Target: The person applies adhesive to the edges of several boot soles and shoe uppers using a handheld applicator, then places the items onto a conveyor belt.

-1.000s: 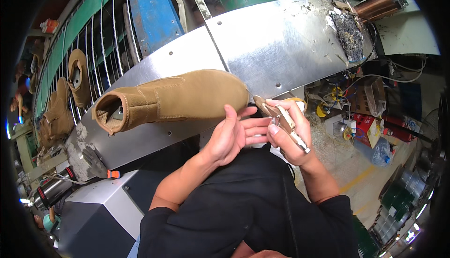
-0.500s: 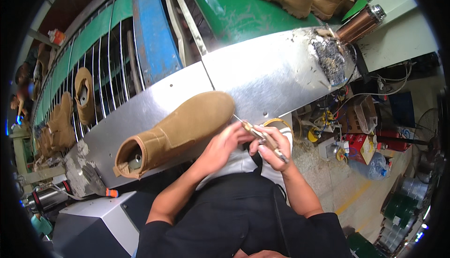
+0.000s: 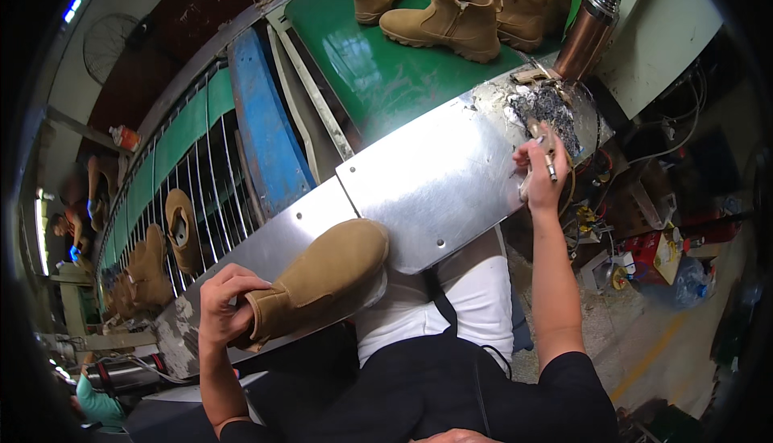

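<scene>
A tan boot (image 3: pixel 322 278) lies on its side across the bright metal worktop (image 3: pixel 419 193), its toe pointing right. At the boot's top opening, my left hand (image 3: pixel 227 302) is closed, the thumb outside and the other fingers partly hidden inside the shaft. My right hand (image 3: pixel 544 171) is stretched out to the worktop's right end. It grips a slim brass-coloured tool (image 3: pixel 551 171), whose far end is by a dark, crusty patch of residue (image 3: pixel 555 113). Whether the tip touches the patch I cannot tell.
Several tan boots (image 3: pixel 451 20) stand on the green belt (image 3: pixel 354 81) beyond the worktop, beside a copper-coloured flask (image 3: pixel 588 32). More boots (image 3: pixel 183 234) stand along the barred conveyor at left. Other people (image 3: pixel 68 234) work at far left. Boxes and a water bottle (image 3: pixel 692 282) lie on the right.
My hands have parted: the left moved to the boot's opening and grasped it, the right carried the tool to the residue patch. The view has shifted, showing more of the far belt.
</scene>
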`<state>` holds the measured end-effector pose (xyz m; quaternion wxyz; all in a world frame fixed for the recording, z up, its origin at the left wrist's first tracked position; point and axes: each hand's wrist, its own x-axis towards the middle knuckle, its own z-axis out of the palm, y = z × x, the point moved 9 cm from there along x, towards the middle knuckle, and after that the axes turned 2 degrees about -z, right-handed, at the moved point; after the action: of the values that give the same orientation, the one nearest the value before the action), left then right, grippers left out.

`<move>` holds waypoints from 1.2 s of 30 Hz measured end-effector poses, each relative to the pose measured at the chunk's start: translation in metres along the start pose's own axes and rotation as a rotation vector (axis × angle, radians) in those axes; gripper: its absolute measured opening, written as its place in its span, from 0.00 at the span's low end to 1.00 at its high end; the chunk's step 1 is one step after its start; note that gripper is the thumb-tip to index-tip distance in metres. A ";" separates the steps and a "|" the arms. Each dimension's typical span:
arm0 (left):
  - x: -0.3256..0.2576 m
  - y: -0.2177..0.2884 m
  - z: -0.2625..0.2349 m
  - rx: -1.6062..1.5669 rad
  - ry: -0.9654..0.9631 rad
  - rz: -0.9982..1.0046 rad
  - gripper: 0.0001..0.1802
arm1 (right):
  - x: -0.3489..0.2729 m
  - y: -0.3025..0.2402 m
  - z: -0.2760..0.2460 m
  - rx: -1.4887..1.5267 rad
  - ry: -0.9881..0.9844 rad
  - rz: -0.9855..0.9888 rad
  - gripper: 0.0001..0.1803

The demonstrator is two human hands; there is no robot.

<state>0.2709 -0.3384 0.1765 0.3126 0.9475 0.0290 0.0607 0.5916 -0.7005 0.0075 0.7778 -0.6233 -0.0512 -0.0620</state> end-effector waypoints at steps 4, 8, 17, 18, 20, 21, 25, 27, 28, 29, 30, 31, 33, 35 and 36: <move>0.023 -0.010 -0.005 -0.155 0.196 -0.119 0.10 | 0.003 0.009 -0.002 0.022 -0.015 -0.039 0.25; 0.080 -0.061 -0.006 -0.361 0.369 -0.334 0.07 | 0.001 0.008 -0.004 0.075 -0.006 -0.062 0.25; 0.401 -0.060 0.109 -0.849 0.500 -0.284 0.19 | 0.007 0.007 -0.011 0.075 0.027 -0.016 0.25; 0.406 -0.056 0.120 -0.765 0.395 -0.260 0.21 | 0.007 0.005 -0.006 0.076 0.025 -0.014 0.26; 0.402 -0.047 0.134 -0.398 0.253 -0.104 0.24 | 0.006 0.006 -0.007 0.075 0.034 -0.016 0.26; 0.388 -0.052 0.136 -0.255 0.209 -0.066 0.26 | 0.006 0.008 -0.008 0.076 0.039 -0.015 0.26; 0.301 -0.146 0.074 0.260 0.240 0.019 0.29 | 0.005 0.002 -0.005 0.012 0.018 -0.058 0.27; 0.227 -0.260 0.001 0.606 0.349 -0.076 0.30 | 0.004 0.004 -0.002 0.050 0.007 -0.057 0.25; 0.194 -0.283 -0.032 0.688 0.334 -0.255 0.31 | 0.005 0.003 -0.009 0.051 0.025 -0.066 0.25; 0.140 -0.315 -0.077 0.919 0.405 -0.339 0.32 | 0.006 0.004 -0.006 0.052 0.023 -0.059 0.25; 0.088 -0.343 -0.111 1.039 0.408 -0.508 0.33 | 0.004 0.005 -0.006 0.043 0.030 -0.048 0.25; 0.029 -0.381 -0.146 1.067 0.382 -0.699 0.29 | 0.004 0.007 -0.003 0.042 0.029 -0.037 0.25; -0.038 -0.405 -0.159 0.614 0.437 -0.988 0.23 | 0.004 0.005 -0.008 0.007 0.047 -0.041 0.26; -0.041 -0.386 -0.159 0.660 0.545 -0.753 0.20 | 0.006 0.004 -0.007 -0.014 0.045 -0.054 0.26; -0.043 -0.378 -0.156 0.679 0.595 -0.633 0.20 | 0.005 0.005 -0.009 -0.014 0.060 -0.046 0.27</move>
<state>0.2015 0.0528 0.0718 -0.0293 0.8821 0.4176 0.2161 0.5975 -0.7082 0.0012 0.7730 -0.6253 -0.0417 -0.0986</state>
